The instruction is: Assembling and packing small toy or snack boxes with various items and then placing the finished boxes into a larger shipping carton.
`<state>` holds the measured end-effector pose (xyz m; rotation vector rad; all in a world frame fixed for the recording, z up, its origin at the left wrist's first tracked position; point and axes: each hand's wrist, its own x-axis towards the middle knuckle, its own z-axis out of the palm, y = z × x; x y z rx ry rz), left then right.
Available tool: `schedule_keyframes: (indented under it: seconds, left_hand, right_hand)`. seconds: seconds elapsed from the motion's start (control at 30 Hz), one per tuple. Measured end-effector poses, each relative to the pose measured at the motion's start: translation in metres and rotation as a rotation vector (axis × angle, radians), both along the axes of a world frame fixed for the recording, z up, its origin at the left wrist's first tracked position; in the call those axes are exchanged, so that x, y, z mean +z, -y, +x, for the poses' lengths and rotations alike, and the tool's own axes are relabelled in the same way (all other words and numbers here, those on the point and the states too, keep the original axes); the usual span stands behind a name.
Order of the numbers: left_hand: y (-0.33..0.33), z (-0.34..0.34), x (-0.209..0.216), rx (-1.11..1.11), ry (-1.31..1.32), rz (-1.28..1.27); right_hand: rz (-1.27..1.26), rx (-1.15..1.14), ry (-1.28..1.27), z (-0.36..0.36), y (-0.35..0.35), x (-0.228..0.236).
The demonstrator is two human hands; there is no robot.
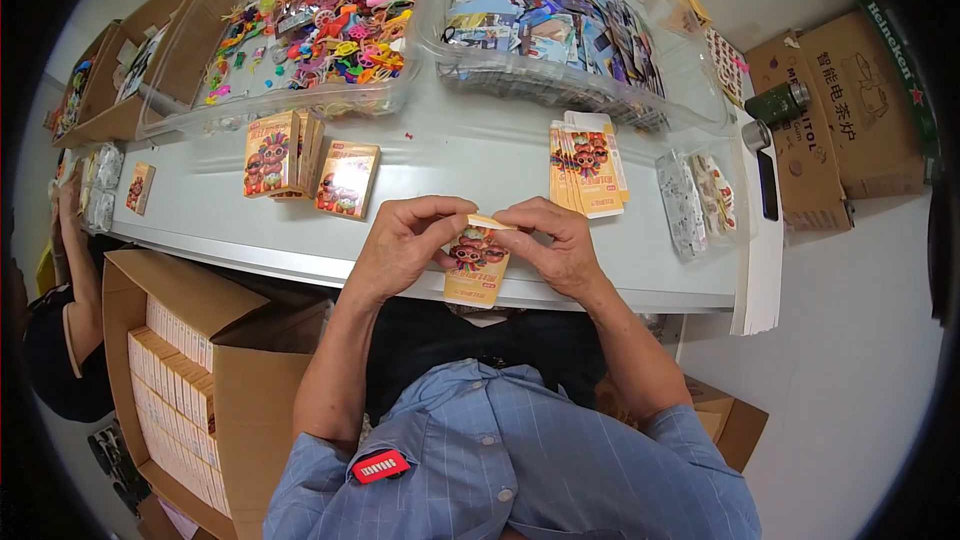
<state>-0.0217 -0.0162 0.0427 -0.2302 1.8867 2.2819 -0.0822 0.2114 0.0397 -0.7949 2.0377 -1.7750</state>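
Between my hands, at the table's front edge, is a small yellow-orange carton [474,275] printed with cartoon figures. My left hand [408,243] pinches its upper left side with thumb and fingers. At its upper right, my right hand [556,246] presses the top edge, where a pale flap shows. Whether anything is inside the carton cannot be seen. Beyond my right hand lies a fanned stack of flat cartons [588,168] in the same print. Past my left hand, filled boxy cartons [272,155] stand grouped, with one more carton [347,180] beside them.
Two clear plastic bins stand at the back, one with small colourful toys [340,30], one with picture cards [550,15]. Clear packets [697,202] lie at right, near a dark phone [768,185]. An open cardboard box [262,380] of packed cartons sits lower left, near another person's arm [75,260].
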Motion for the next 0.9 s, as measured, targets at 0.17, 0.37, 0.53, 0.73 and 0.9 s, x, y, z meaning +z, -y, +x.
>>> schedule_keyframes:
  seconds: [0.17, 0.37, 0.53, 0.73, 0.9]
  left_hand:
    - [0.002, -0.006, 0.005, -0.024, 0.027, 0.001]
    - [0.005, -0.001, -0.007, -0.041, -0.046, 0.032]
    - [0.003, 0.002, -0.009, -0.031, -0.105, 0.006]
    - [-0.004, 0.010, -0.009, 0.001, -0.096, -0.065]
    - [-0.007, 0.022, -0.014, 0.062, -0.126, 0.015]
  right_hand:
    - [-0.011, -0.034, 0.037, 0.000, 0.001, -0.003]
    - [-0.063, 0.004, -0.009, 0.001, -0.001, -0.003]
    - [-0.025, 0.001, -0.005, 0.003, 0.010, 0.007]
    - [0.017, -0.049, 0.136, -0.001, 0.022, 0.007]
    - [0.053, 0.000, 0.078, -0.007, 0.023, 0.019]
